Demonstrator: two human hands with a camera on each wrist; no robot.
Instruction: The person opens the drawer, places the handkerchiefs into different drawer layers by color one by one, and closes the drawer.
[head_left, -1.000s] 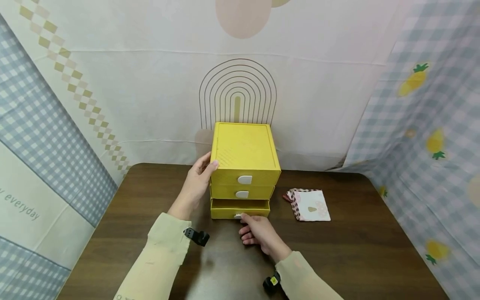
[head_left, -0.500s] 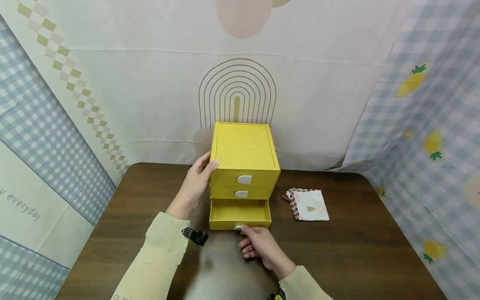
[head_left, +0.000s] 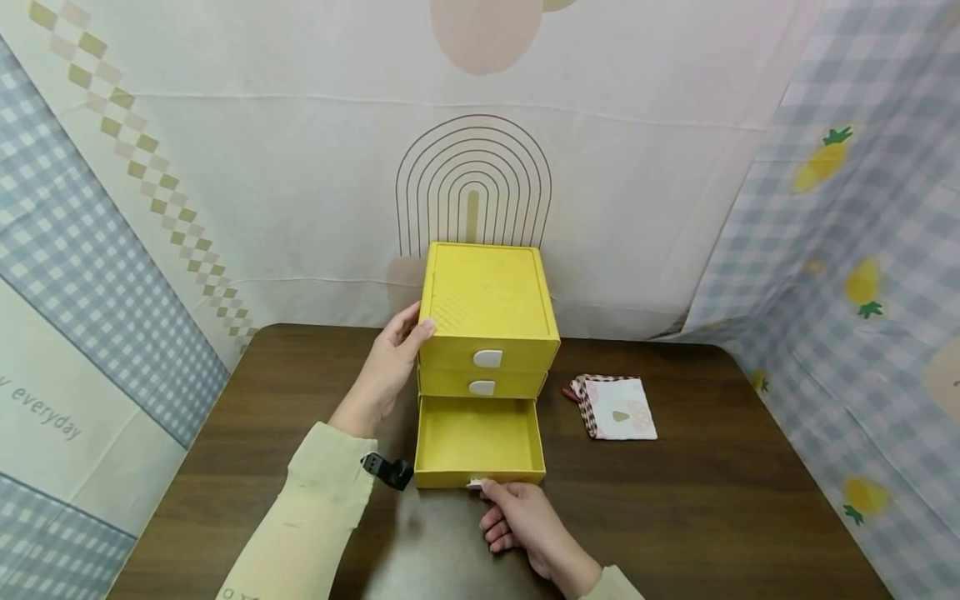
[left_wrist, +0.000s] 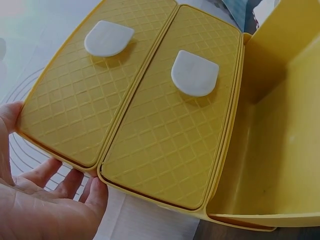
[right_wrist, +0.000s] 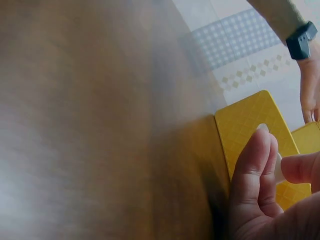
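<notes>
A yellow drawer cabinet [head_left: 491, 292] with white tabs stands on the table. Its top two drawers are closed, while the bottom drawer [head_left: 442, 480] is pulled far out with a bare inside. My left hand [head_left: 382, 371] holds the cabinet's left side near the front, thumb on the top edge and fingers against the side wall. Below, my right hand [head_left: 525, 525] pinches the bottom drawer's white handle [head_left: 475, 483] between thumb and fingers. The left wrist view shows the two upper tabs, including the lower one [left_wrist: 195, 73], beside the pulled-out drawer.
A folded cloth [head_left: 621, 410], white with a brown checked edge, lies on the dark wooden table [head_left: 712, 500] to the right of the cabinet. Patterned cloth hangings [head_left: 300, 183] close off the back and both sides.
My right hand has drawn the bottom drawer toward me, from slightly out to far out, revealing its inside. My left hand has kept its place on the cabinet.
</notes>
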